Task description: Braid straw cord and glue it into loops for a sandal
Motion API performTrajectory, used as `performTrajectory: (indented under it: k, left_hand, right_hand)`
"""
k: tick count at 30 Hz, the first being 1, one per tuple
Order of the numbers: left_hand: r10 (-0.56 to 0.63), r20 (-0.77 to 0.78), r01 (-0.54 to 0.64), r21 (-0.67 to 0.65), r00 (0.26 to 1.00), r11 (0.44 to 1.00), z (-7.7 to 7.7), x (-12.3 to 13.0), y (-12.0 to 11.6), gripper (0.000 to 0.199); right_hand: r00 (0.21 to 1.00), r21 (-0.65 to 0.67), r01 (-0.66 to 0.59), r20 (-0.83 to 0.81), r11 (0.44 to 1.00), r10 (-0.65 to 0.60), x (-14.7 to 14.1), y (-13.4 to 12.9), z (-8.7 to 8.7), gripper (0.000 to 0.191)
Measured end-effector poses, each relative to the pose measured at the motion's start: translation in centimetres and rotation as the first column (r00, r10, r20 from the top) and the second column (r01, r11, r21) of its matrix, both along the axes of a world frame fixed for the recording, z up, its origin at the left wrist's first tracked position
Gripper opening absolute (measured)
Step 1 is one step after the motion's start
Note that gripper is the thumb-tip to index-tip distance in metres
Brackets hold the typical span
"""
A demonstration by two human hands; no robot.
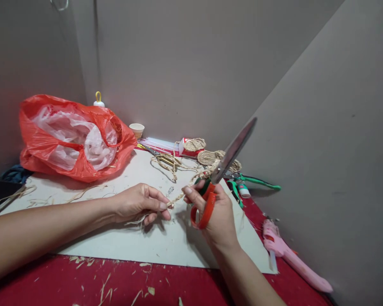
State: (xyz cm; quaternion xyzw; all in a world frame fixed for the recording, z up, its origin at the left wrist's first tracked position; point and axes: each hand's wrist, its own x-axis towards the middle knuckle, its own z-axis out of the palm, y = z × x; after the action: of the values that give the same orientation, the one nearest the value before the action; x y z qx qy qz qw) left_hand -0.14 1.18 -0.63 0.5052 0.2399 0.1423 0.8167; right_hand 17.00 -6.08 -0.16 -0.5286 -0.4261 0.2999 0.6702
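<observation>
A thin braided straw cord (178, 198) stretches between my two hands above a white board (140, 243). My left hand (147, 204) pinches the cord's frayed end between thumb and fingers, with loose strands hanging below. My right hand (210, 208) grips the cord with thumb and forefinger and also holds red-handled scissors (207, 208), whose blades point up and to the right. Past my right hand the braid runs back toward coiled braids (210, 157). Part of it is hidden behind the scissors and fingers.
A red plastic bag (73, 138) bulges at the back left, near a paper cup (136, 130). Dark scissors (166, 160) lie behind the board. Green-handled pliers (258, 182) and a pink glue gun (293, 257) lie right. Straw scraps litter the red cloth (115, 282).
</observation>
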Motion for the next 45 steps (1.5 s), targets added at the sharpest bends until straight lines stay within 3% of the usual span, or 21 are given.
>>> performTrajectory:
  k: [3,9,15,19,22,27,32,35,39,45]
  left_hand:
    - [-0.002,0.003,0.002,0.018,1.0,1.0,0.0,-0.1,0.1,0.022]
    - [-0.041,0.001,0.041,-0.026,0.999,0.999,0.4,-0.3,-0.3,0.025]
    - [0.034,-0.038,-0.029,0.12,0.999,0.992,0.4,-0.2,-0.3,0.028]
    - [0.033,0.027,-0.037,0.159,0.999,0.987,0.2,-0.2,-0.2,0.024]
    - [0.164,0.078,-0.177,0.194,0.983,0.965,0.3,-0.2,0.2,0.021]
    - [0.43,0.142,-0.453,0.251,0.891,0.855,0.5,-0.3,1.2,0.019]
    - [0.539,0.179,-0.565,0.364,0.823,0.741,0.3,-0.5,2.1,0.02]
    - [0.569,0.213,-0.602,0.408,0.794,0.686,0.0,-0.5,2.4,0.02]
    - [0.602,0.226,-0.635,0.411,0.766,0.654,-0.2,-0.6,2.6,0.015]
    - [0.648,0.262,-0.691,0.401,0.715,0.601,0.0,-0.7,2.5,0.012]
  right_hand:
    - [0.997,0.027,0.04,-0.061,0.999,-0.038,0.5,0.2,0.2,0.032]
    - [0.997,-0.052,-0.016,-0.079,0.999,0.012,0.7,0.6,-0.2,0.033]
    - [0.998,-0.09,-0.005,-0.064,0.996,0.0,0.8,0.7,-0.2,0.031]
    - [0.999,-0.144,-0.043,0.022,0.989,0.046,1.0,0.7,-0.3,0.031]
    - [0.978,-0.165,-0.013,0.203,0.986,0.047,1.2,0.8,-0.5,0.033]
    - [0.804,-0.173,0.056,0.592,0.983,0.058,1.5,0.8,-0.9,0.032]
    - [0.509,-0.262,0.152,0.848,0.953,0.151,0.8,0.4,-1.2,0.027]
    - [0.364,-0.303,0.231,0.908,0.924,0.207,0.4,0.2,-1.2,0.027]
    - [0.231,-0.263,0.34,0.954,0.903,0.191,0.2,0.3,-1.1,0.032]
    - [0.155,-0.233,0.454,0.971,0.86,0.182,-0.2,0.4,-0.4,0.039]
